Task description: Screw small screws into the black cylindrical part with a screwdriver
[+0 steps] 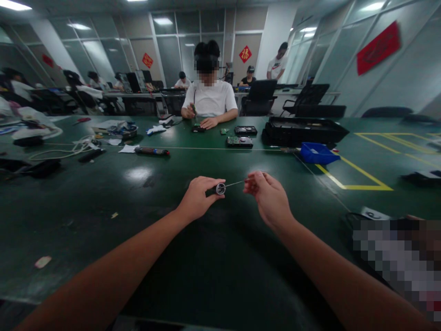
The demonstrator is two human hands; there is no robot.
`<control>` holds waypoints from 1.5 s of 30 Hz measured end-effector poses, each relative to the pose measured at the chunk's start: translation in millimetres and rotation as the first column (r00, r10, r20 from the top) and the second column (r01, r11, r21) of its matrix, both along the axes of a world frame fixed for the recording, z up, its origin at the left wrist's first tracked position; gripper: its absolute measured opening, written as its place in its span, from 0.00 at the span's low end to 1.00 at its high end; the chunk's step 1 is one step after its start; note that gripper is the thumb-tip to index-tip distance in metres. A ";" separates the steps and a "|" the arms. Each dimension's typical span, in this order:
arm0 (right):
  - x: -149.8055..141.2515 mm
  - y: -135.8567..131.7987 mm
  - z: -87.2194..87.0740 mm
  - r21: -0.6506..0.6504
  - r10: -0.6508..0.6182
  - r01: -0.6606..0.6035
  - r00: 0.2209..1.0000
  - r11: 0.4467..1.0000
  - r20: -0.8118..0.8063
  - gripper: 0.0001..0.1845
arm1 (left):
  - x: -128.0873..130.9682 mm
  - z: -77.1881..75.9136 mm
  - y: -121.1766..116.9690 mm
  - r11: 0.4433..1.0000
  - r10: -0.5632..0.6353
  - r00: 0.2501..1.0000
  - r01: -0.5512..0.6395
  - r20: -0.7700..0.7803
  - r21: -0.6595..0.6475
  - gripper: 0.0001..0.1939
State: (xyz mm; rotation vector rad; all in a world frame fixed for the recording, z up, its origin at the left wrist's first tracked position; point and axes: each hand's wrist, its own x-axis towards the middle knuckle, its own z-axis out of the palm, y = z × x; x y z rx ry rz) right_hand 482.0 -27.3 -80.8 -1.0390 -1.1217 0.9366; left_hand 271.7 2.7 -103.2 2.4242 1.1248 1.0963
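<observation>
Between thumb and fingers, my left hand (pixel 197 197) grips a small round metal-rimmed part (pixel 220 188), its open end turned toward me. What lies inside that part is too small to make out. To the right, the closed fingers of my right hand (pixel 268 195) pinch a thin metal rod (pixel 234 184). The rod's far tip reaches to the round part's opening; I cannot tell how deep it goes. Both hands are above the green table (pixel 220 276).
Across the table a person (pixel 210 99) works on a small circuit board. Opened hard drives (pixel 240 141), a black tray (pixel 305 131) and a blue bin (pixel 319 153) stand beyond my right hand. A screwdriver-like tool (pixel 151 151) and a white cable (pixel 65 151) lie at the left.
</observation>
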 end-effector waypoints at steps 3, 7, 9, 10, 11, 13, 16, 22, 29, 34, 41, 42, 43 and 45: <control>6.7 6.6 -2.9 -0.021 -0.055 0.056 0.997 0.998 0.061 0.15 | 0.9 -0.8 2.0 0.999 0.030 0.998 -0.031 -0.056 -0.020 0.21; 7.0 2.5 0.4 0.102 -0.143 0.123 0.965 0.987 0.218 0.14 | 2.4 -2.6 3.1 0.997 0.053 0.995 -0.058 -0.084 -0.053 0.20; 4.0 -3.5 4.4 0.150 -0.150 0.111 0.950 0.982 0.274 0.14 | 2.6 -2.7 2.9 0.997 0.055 0.995 -0.060 -0.082 -0.054 0.20; 2.3 -6.7 6.7 0.170 -0.150 0.100 0.939 0.980 0.311 0.14 | 2.6 -2.5 2.8 0.997 0.054 0.995 -0.059 -0.084 -0.057 0.20; 0.8 -9.9 8.7 0.191 -0.153 0.089 0.922 0.978 0.355 0.13 | 2.5 -2.4 2.5 0.997 0.051 0.995 -0.056 -0.087 -0.060 0.20; -1.6 -15.0 11.9 0.234 -0.167 0.065 0.879 0.970 0.446 0.12 | 2.1 -2.2 2.0 0.997 0.047 0.995 -0.052 -0.087 -0.060 0.21; -3.3 -18.9 13.3 0.284 -0.187 0.027 0.810 0.958 0.556 0.10 | 1.8 -2.7 1.5 0.998 0.041 0.995 -0.045 -0.087 -0.046 0.21; -4.5 -21.0 13.4 0.345 -0.240 -0.012 0.696 0.939 0.677 0.08 | 2.2 -3.9 1.8 0.998 0.034 0.993 -0.040 -0.117 -0.048 0.22; -4.5 -23.2 18.6 0.346 -0.222 -0.161 0.510 0.924 0.831 0.07 | 2.6 -5.8 2.6 0.997 0.013 0.981 -0.027 -0.192 -0.073 0.21; -3.8 -21.7 18.9 0.340 -0.235 -0.118 0.514 0.933 0.825 0.07 | 2.6 -8.1 4.7 0.996 0.013 0.975 -0.032 -0.221 -0.082 0.22; -4.0 -19.4 17.1 0.349 -0.255 -0.092 0.519 0.932 0.816 0.08 | 2.0 -8.3 4.9 0.995 0.023 0.977 -0.043 -0.213 -0.086 0.22; -3.9 -19.8 17.4 0.352 -0.260 -0.081 0.524 0.933 0.811 0.08 | 2.1 -8.4 4.9 0.995 0.027 0.976 -0.047 -0.216 -0.088 0.22; -3.8 -20.4 17.7 0.356 -0.267 -0.070 0.532 0.932 0.803 0.08 | 2.2 -8.5 4.9 0.994 0.030 0.975 -0.051 -0.218 -0.091 0.22; -3.5 -21.5 18.4 0.361 -0.271 -0.060 0.552 0.931 0.789 0.08 | 2.3 -8.3 5.0 0.993 0.035 0.974 -0.058 -0.222 -0.099 0.22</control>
